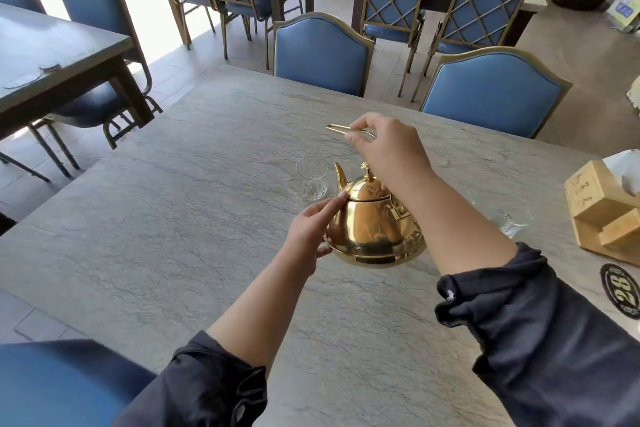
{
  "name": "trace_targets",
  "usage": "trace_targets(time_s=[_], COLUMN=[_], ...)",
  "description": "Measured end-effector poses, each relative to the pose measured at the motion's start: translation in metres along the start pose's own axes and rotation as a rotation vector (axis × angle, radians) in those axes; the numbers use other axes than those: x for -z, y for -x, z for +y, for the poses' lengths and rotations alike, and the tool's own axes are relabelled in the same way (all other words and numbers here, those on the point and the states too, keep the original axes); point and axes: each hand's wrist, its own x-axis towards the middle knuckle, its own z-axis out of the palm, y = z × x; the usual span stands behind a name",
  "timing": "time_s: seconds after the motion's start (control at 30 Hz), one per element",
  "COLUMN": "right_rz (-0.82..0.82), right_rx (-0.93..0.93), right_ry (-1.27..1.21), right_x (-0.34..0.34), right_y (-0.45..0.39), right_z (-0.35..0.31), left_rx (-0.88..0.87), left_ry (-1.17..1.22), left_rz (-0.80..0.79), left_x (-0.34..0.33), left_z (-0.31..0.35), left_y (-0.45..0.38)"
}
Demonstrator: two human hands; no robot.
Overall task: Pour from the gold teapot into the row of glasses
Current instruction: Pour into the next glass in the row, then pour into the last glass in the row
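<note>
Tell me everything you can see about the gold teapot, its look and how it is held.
The gold teapot looks like polished metal, round-bellied, with a curved spout pointing up and away, a domed lid with a small knob, and a thin wire handle. It is tilted slightly, apparently lifted above the grey table. The right hand grips the raised handle; the left hand steadies its side, fingers near the lid. A clear glass stands just beyond the spout.

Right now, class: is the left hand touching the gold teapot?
Touching. The head view shows the left hand with its fingers laid against the side of the gold teapot, no gap between them.
</note>
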Motion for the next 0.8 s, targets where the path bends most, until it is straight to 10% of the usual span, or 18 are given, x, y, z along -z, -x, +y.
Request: trace_targets(time_s=[0.8], right_rz=[-0.297], right_rx=[-0.045], right_ry=[0.197], right_x=[-0.019], right_y=[-0.056], right_z=[-0.042], left_rx=[0.125], left_ry=[0.133], left_rz=[0.027], left_x=[0.011], left_z=[0.01], left_y=[-0.009])
